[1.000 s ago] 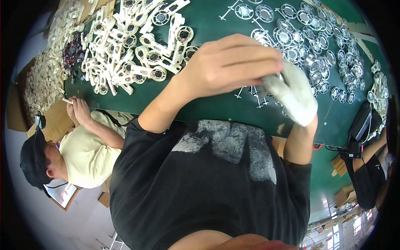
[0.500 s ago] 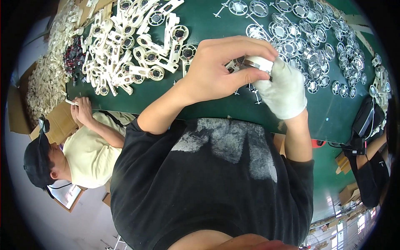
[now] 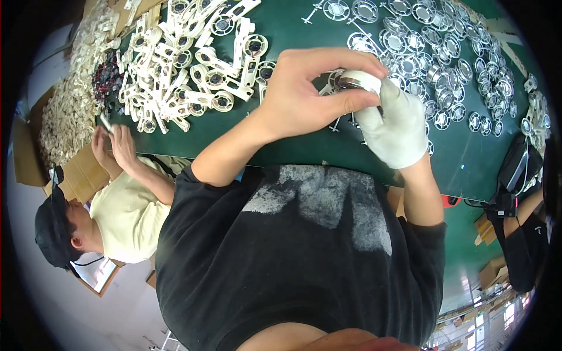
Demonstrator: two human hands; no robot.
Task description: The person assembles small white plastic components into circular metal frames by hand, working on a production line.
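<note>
Over the table, my bare left hand curls its fingers and thumb around the edge of a round white part with a shiny silver rim. My right hand, in a white glove, grips the same part from the other side. The part is tilted, and my fingers hide much of it. Left of my hands lies a heap of cream handheld-fan-like bodies with round ends and dark centres. To the right, many silver spoked discs are spread out, some with thin stems.
The green table runs across in front of me. At the far left are a pile of cream pieces, dark wired parts and a cardboard box. A co-worker sits on the left; a black bag hangs at the right edge.
The round part has turned slightly in my hands, showing more of its silver rim. My gloved hand has shifted a little. The co-worker's hands have moved, raising a thin white piece.
</note>
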